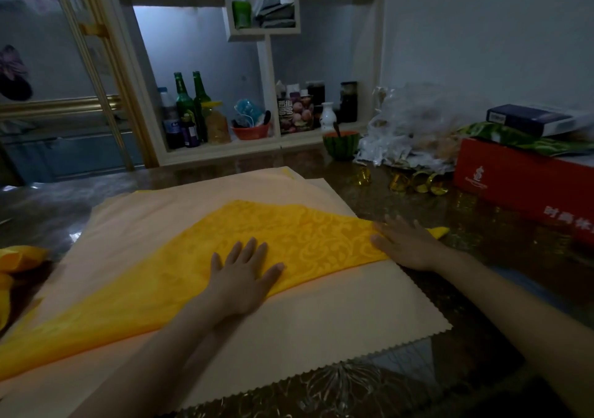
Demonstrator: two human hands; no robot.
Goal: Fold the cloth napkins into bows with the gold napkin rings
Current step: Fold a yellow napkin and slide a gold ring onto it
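Nearest to the camera, the zigzag edge of a pale cream cloth [321, 327] lies on the dark glossy table [488, 347]. On this cloth lies the yellow napkin [299, 234], folded to a long triangle shape, with its long edge running from the lower left to the right side. The left hand [244, 277] rests flat on the middle of the napkin, palm down, fingers straight and spread. The right hand [406, 244] lies flat on the right corner of the napkin, fingers straight and close together; it pinches nothing. At the left edge is more yellow cloth [16, 263]. Further back, the gold napkin rings [414, 183] lie on the table, just beside a red box [520, 179]. Behind them stand a watermelon-patterned bowl [341, 145] and a shelf with green bottles [189, 105].
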